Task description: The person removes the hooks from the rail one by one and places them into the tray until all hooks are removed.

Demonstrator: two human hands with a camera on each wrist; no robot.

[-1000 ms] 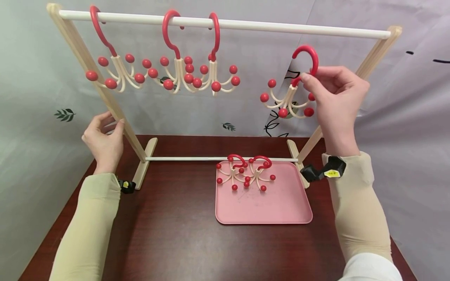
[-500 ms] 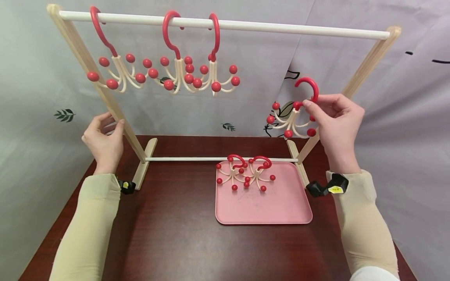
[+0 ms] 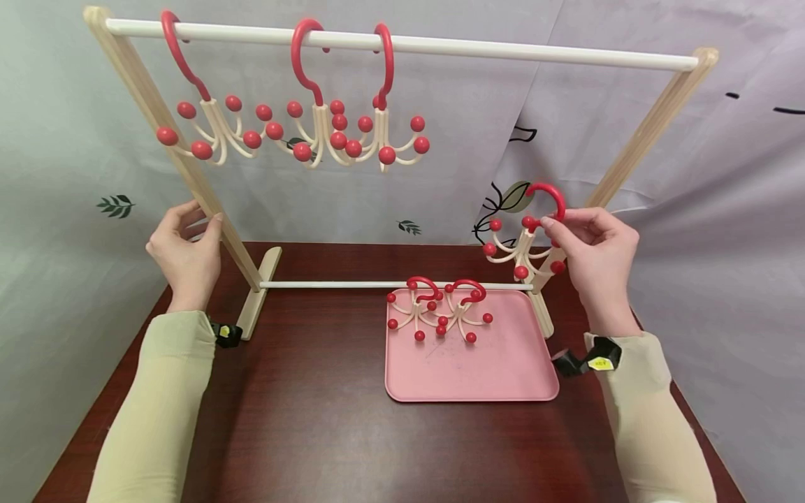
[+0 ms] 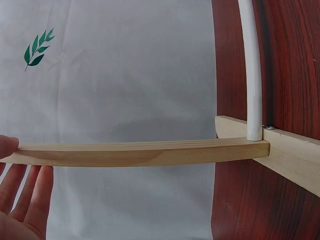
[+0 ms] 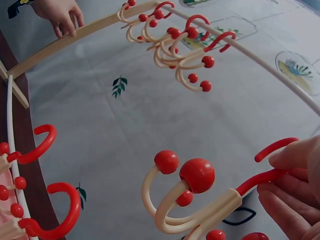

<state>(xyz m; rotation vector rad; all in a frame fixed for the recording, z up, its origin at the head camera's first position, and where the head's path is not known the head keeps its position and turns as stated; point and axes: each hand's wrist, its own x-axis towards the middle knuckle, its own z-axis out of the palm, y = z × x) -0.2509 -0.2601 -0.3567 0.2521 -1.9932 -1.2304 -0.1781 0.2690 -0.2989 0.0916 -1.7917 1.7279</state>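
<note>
Right grip (image 3: 594,244) pinches one hanger (image 3: 525,234) by its hook, above tray (image 3: 503,381); left grip (image 3: 185,244) holds rack (image 3: 189,164). Two hangers (image 3: 440,307) in tray, three on rail (image 3: 302,119) remain.

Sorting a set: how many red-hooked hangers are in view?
6: three on the top rail at; two on the pink tray at; one in the right hand.

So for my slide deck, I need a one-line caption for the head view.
Right hand pinches a red-hooked hanger above the pink tray; left hand holds the rack's post.
</note>
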